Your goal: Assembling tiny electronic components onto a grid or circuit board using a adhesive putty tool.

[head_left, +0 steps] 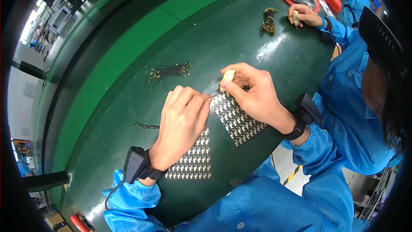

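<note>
- Left hand [180, 118]: fingertips pinched on a thin black cable [216, 95], beside the right sheet [240, 122] at its far-left corner.
- Right hand [257, 92]: grasping a pale block [228, 78] near that corner (lower tip hard to make out).
- Left sheet [189, 163]: partly under left hand, toward the bench's [116, 146] near edge.
- Cable pile [171, 72]: toward the far edge.

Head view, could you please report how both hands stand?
Left hand pinching thin dark wire; right hand gripping pale piece; left hand partly hiding left component sheet.
</note>
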### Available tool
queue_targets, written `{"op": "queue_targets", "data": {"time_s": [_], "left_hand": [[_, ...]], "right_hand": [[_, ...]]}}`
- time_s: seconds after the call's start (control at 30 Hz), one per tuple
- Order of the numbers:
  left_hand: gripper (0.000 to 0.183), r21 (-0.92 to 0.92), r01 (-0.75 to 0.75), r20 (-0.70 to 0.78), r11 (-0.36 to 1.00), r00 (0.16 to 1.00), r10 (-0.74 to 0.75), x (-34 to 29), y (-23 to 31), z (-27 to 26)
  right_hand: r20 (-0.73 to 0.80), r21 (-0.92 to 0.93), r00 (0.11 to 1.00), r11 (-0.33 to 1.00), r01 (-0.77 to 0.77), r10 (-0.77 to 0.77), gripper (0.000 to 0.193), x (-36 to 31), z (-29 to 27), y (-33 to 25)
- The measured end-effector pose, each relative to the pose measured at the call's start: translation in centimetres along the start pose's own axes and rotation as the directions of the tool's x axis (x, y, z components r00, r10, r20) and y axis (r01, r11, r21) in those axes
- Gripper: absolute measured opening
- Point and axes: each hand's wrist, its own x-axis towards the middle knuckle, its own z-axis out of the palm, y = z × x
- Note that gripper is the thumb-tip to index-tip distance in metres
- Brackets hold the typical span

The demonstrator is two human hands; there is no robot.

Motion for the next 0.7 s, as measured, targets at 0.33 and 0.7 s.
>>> {"op": "queue_targets", "data": {"time_s": [0.33, 0.7], "left_hand": [[0.012, 0.004, 0.016, -0.005, 1.0, 1.0, -0.016, -0.08, 0.02, 0.03], [0.013, 0.008, 0.007, 0.004, 1.0, 1.0, -0.007, -0.01, -0.05, 0.03]], "right_hand": [[0.006, -0.019, 1.0, 1.0, 0.024, -0.024, 0.021, 0.01, -0.05, 0.13], [-0.029, 0.085, 0.998, 0.995, -0.048, 0.051, 0.022, 0.11, 0.14, -0.04]]}}
